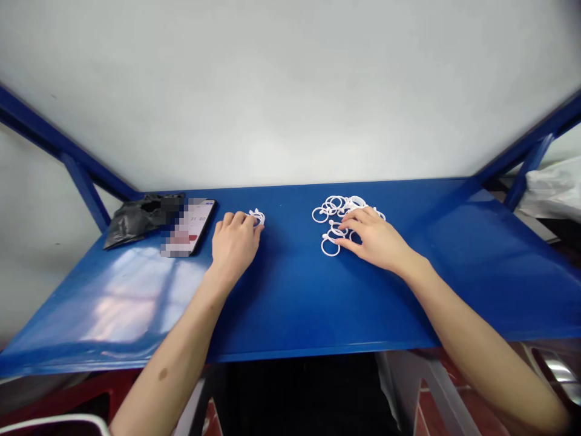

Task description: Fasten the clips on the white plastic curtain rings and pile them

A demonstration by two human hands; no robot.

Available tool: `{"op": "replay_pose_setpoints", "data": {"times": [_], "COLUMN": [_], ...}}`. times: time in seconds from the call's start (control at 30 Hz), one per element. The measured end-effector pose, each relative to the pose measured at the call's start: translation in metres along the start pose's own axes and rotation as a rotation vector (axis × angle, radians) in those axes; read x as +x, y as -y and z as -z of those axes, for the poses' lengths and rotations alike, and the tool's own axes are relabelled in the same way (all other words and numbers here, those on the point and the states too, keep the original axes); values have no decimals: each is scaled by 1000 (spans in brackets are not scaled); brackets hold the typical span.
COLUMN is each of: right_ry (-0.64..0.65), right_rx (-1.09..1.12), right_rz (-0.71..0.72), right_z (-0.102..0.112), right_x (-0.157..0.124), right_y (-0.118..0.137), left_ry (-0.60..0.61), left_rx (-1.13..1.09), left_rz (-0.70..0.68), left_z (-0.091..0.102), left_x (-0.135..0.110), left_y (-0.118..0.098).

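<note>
Desk [295, 290], blue, glossy; far edge along a pale wall.

White rings [330, 247], main pile: near the far edge, right of middle. Loose and overlapping, small knobs attached; within easy reach of the near edge, probably why they lie there.

Right hand [374, 237]: over the pile, palm down, covering part of it. Thumb and forefinger stand apart, tips down among the nearer rings, a spread that would suit separating one tangled ring.

White ring bunch [258, 216]: well apart from the pile, toward the far edge, seemingly kept separate.

Left hand [236, 241]: beside the bunch, fingers curled, thumb against it; perhaps steadying it. Whether the digits clamp the rings, I cannot tell.

Phone [195, 227]: screen up, left of the left hand, presumably placed for viewing.

Black bag [129, 223]: crumpled, far left corner, apparently out of the way.
</note>
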State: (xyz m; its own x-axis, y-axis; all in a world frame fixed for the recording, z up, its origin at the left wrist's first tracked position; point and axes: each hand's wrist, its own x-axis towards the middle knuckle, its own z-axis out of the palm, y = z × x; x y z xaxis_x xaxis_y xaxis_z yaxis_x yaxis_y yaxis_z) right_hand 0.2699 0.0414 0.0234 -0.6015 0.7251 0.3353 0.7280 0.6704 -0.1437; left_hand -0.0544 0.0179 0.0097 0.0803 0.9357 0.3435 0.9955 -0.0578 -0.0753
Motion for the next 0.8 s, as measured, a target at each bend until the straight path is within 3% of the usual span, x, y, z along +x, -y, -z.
{"op": "replay_pose_setpoints", "data": {"times": [0.13, 0.27, 0.37, 0.47, 0.53, 0.63, 0.73, 0.8], "right_ry": [52, 57, 49, 57, 74, 83, 69, 65], "right_rx": [11, 38, 64, 78, 78, 78, 72, 71], "right_rz": [19, 69, 98, 107, 115, 143, 177, 202], "right_z": [-1, -3, -6, -10, -13, -17, -20, -20], "right_x": [1, 2, 3, 5, 5, 6, 5, 5], "right_y": [1, 3, 7, 13, 18, 27, 36, 42], "left_ry": [114, 151, 139, 47, -54, -140, -81, -13], "left_rx": [54, 62, 48, -5, -92, -305, -491, -537], "left_rz": [6, 49, 96, 103, 45, -164, -369, -436], "left_z": [1, 4, 7, 9, 9, 7, 3, 0], "left_x": [-1, 0, 1, 0, -1, -5, -12, -16], "left_y": [1, 6, 10, 9, 5, -9, -27, -36]}}
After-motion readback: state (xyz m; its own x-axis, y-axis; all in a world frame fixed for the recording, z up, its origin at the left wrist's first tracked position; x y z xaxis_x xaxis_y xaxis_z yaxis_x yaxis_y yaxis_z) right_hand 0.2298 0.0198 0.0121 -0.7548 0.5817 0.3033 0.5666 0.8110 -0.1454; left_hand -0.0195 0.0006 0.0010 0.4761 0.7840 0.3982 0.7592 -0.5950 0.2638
